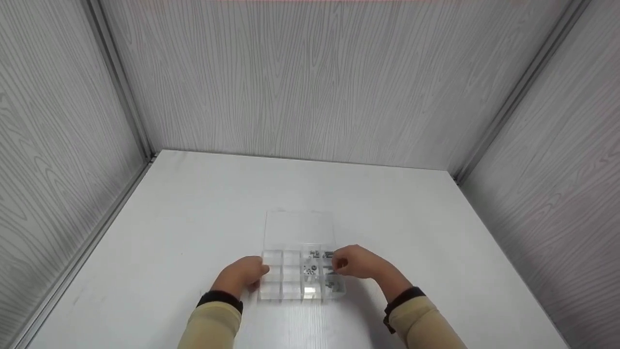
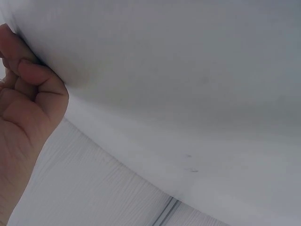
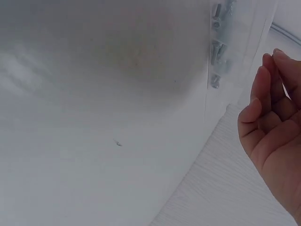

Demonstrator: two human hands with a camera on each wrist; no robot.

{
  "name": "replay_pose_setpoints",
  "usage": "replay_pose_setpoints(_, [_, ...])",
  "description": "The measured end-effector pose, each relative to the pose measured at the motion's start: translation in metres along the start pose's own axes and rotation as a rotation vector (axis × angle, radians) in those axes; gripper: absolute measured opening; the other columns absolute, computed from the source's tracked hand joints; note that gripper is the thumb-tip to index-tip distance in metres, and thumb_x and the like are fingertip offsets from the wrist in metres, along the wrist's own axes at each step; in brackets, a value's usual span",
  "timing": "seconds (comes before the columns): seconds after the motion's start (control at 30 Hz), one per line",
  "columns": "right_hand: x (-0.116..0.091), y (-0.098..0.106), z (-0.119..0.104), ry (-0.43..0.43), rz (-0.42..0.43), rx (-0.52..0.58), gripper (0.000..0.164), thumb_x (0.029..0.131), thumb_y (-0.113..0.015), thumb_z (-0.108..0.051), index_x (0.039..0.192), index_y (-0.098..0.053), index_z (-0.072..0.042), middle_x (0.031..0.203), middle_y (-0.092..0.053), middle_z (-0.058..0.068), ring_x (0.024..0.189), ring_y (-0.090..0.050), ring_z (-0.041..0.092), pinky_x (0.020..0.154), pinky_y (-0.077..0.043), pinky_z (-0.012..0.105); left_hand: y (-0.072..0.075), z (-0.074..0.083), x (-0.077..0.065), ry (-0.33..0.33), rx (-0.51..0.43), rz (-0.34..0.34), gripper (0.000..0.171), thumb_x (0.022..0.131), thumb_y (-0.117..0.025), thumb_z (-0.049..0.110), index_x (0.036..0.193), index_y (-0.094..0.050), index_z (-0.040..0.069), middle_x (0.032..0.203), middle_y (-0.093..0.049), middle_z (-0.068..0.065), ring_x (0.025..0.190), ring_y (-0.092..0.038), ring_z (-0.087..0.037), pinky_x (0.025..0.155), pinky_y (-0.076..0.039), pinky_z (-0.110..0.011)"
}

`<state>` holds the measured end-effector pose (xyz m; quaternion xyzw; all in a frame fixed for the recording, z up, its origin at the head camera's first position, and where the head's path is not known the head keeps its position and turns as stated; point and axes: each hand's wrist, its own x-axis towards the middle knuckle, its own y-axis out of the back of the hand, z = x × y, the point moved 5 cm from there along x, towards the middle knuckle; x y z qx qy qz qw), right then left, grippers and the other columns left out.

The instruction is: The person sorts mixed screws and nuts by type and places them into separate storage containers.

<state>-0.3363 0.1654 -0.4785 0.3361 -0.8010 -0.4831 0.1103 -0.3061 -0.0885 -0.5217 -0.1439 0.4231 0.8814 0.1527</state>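
A clear plastic compartment box [image 1: 291, 275] lies on the white table with its transparent lid [image 1: 300, 228] folded back. At its left edge, my left hand [image 1: 242, 272] grips the side, thumb over the rim and fingers curled; the left wrist view shows the curled fingers [image 2: 35, 73] low by the table. My right hand [image 1: 357, 261] hovers at the right column of compartments, thumb and fingertips together, with no object showing between them. Small metal screws [image 3: 217, 52] lie in the right column, seen through the clear wall. Nuts and other small hardware [image 1: 311, 269] sit in the column beside it.
The white table [image 1: 218, 194] carries the box near its front middle. Grey wood-grain panels [image 1: 300, 82] rise at the back and both sides, with metal corner posts [image 1: 121, 77]. The two left columns of the box show no hardware.
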Motion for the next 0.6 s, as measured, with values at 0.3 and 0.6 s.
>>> replay_pose_setpoints(0.3, [-0.0009,-0.0084,-0.0070,0.025,-0.108,-0.016,0.003,0.082,-0.068,-0.013,0.084,-0.069,-0.013,0.073,-0.057,-0.012,0.067,-0.050,0.004,0.061,-0.044,0.021,0.0019,-0.0008,-0.0002,-0.004,-0.004,0.002,0.021,0.093,-0.043,0.022,0.083,-0.052,0.005,0.064,-0.057,-0.006,0.059,-0.052,-0.021,0.071,-0.042,-0.037])
replay_pose_setpoints(0.6, [0.0010,0.0005,-0.0078,0.034,-0.052,-0.009,0.005,0.085,-0.065,-0.015,0.087,-0.068,-0.012,0.075,-0.057,-0.011,0.070,-0.052,0.006,0.064,-0.044,0.023,0.0060,-0.0067,-0.0030,0.034,0.005,-0.043,0.030,0.093,-0.042,0.025,0.077,-0.056,0.004,0.064,-0.060,-0.007,0.062,-0.053,-0.021,0.072,-0.041,-0.036])
